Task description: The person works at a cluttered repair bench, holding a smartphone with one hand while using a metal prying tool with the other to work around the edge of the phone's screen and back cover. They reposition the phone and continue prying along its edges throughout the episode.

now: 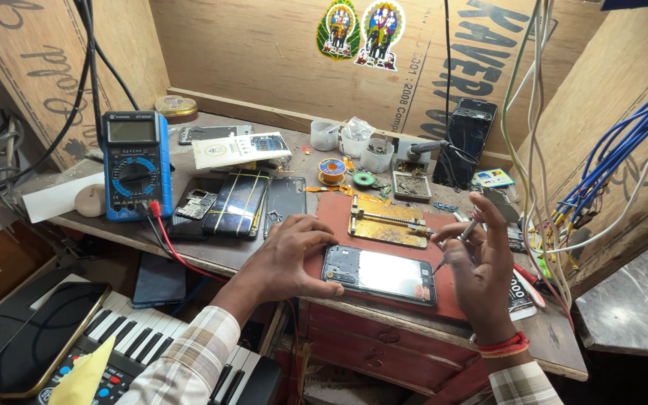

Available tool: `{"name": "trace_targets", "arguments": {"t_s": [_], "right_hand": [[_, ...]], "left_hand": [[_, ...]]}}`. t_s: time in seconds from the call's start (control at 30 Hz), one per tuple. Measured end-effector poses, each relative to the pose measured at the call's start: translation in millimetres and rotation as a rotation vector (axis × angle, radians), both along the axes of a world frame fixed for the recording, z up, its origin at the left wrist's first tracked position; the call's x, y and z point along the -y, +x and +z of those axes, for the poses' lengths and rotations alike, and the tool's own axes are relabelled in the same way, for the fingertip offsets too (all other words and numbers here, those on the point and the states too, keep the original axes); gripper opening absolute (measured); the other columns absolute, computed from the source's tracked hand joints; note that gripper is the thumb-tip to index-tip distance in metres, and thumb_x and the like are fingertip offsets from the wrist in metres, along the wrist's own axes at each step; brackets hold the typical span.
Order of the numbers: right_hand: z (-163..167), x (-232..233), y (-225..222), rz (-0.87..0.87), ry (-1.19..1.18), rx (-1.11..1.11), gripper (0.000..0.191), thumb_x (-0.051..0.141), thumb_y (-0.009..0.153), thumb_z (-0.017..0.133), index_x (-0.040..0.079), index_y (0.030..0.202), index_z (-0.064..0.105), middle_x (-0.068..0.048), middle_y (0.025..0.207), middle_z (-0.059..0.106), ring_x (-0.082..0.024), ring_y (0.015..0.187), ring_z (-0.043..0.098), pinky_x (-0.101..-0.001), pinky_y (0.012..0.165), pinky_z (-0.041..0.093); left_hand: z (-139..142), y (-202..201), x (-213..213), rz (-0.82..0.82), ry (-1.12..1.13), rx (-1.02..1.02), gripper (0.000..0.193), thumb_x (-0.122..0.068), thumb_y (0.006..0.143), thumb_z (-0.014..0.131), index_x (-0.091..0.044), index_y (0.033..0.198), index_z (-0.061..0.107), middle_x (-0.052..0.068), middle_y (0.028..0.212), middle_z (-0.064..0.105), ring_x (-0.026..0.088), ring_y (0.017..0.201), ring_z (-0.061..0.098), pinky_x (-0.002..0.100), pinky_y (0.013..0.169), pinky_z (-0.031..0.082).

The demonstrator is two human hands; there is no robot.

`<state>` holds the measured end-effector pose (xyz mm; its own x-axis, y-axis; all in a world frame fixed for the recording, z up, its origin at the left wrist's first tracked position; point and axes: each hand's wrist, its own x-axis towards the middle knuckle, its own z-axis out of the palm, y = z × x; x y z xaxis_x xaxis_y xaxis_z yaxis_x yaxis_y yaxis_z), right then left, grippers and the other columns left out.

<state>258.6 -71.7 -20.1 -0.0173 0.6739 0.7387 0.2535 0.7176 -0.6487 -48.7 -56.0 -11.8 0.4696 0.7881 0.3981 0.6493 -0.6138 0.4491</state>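
An opened phone (379, 273) lies back-side up on a red mat (331, 214) near the bench's front edge. My left hand (288, 255) rests on the phone's left end and holds it down. My right hand (480, 267) hovers just right of the phone, pinching a thin screwdriver (455, 243) whose tip points down toward the phone's right end. A red thread band circles my right wrist.
A brass board holder (388, 221) sits behind the phone. A blue multimeter (136, 165) with red lead, several phones (235, 202), solder spool (331, 170), white cups (354, 142), hanging wires (541, 150) at right, and a keyboard (151, 337) below left.
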Motion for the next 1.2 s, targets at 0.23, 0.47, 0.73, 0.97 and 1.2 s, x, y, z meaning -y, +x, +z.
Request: {"name": "trace_targets", "arguments": {"t_s": [0.23,0.47,0.73,0.97,1.2], "right_hand": [[1.2,1.3,-1.9,-0.058,0.01,0.015,0.057,-0.002,0.098,0.06,0.007,0.152,0.043,-0.009,0.107,0.066,-0.017,0.099,0.072,-0.0286,0.084,0.059],[-0.3,2.0,3.9,0.007,0.009,-0.06,0.052,0.0,0.101,0.059,0.009,0.152,0.051,-0.008,0.108,0.073,-0.013,0.104,0.07,-0.0273,0.087,0.059],[0.7,-0.2,2.5,-0.125,0.096,0.037,0.054,-0.003,0.093,0.071,0.006,0.144,0.057,-0.007,0.102,0.068,-0.012,0.095,0.066,-0.0275,0.084,0.058],[-2.3,-0.7,3.4,-0.068,0.075,-0.032,0.054,-0.006,0.096,0.068,0.006,0.147,0.056,-0.007,0.101,0.07,-0.011,0.099,0.068,-0.0266,0.089,0.058],[-2.1,0.3,5.0,-0.058,0.095,0.018,0.06,-0.005,0.09,0.072,0.006,0.145,0.054,-0.006,0.101,0.068,-0.012,0.097,0.067,-0.0281,0.092,0.058]], "left_hand": [[0.8,0.7,0.5,0.007,-0.004,-0.007,0.075,-0.052,0.056,0.091,-0.013,0.117,0.073,0.002,0.129,0.063,0.024,0.135,0.048,0.046,0.115,0.033],[0.8,2.3,0.1,0.032,-0.022,-0.025,0.077,-0.054,0.055,0.091,-0.014,0.118,0.073,0.0,0.13,0.063,0.023,0.136,0.047,0.045,0.116,0.032],[-1.1,2.6,-0.5,0.034,-0.036,-0.024,0.076,-0.054,0.055,0.091,-0.014,0.118,0.073,0.0,0.13,0.063,0.022,0.136,0.047,0.045,0.117,0.032],[-1.0,1.8,-0.5,0.026,-0.02,-0.022,0.076,-0.054,0.056,0.09,-0.014,0.118,0.073,0.001,0.131,0.063,0.023,0.136,0.047,0.045,0.116,0.033],[-0.2,2.1,0.3,0.031,-0.03,-0.022,0.078,-0.055,0.055,0.091,-0.014,0.118,0.072,0.001,0.13,0.063,0.022,0.136,0.048,0.045,0.117,0.032]]}}
